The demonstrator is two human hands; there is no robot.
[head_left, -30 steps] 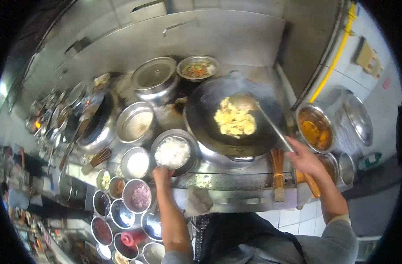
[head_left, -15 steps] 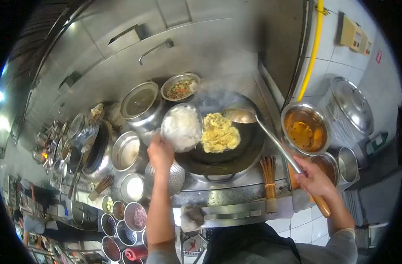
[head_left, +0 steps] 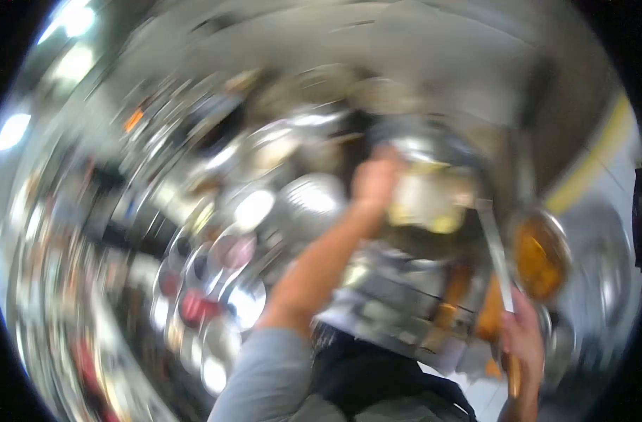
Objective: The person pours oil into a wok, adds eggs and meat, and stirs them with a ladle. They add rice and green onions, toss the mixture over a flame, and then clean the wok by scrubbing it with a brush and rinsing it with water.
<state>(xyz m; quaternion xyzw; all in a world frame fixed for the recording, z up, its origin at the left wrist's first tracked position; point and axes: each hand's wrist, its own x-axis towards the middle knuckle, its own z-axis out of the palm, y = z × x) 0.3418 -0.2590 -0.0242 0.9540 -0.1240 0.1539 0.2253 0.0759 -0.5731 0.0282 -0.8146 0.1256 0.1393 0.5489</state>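
The view is smeared by motion. My left hand (head_left: pixel 377 181) is closed on the rim of a shiny metal bowl (head_left: pixel 421 146), which appears tipped over the wok (head_left: pixel 418 245). White rice (head_left: pixel 428 195) lies in the wok on top of yellow scrambled egg (head_left: pixel 445 223). My right hand (head_left: pixel 526 327) is wrapped around the long handle of a ladle (head_left: pixel 495 253). The ladle's head is blurred at the right of the rice, inside the wok.
A bowl of orange oil (head_left: pixel 539 257) stands right of the wok. On the left are a perforated strainer (head_left: pixel 311 200), a bowl of white contents (head_left: pixel 255 209) and several ingredient containers, including one with pink contents (head_left: pixel 235 250). A bamboo brush (head_left: pixel 453 292) lies in front.
My left hand has carried the bowl rightward over the wok, and rice now covers part of the egg. My right hand still grips the ladle. The camera has turned left and tilted.
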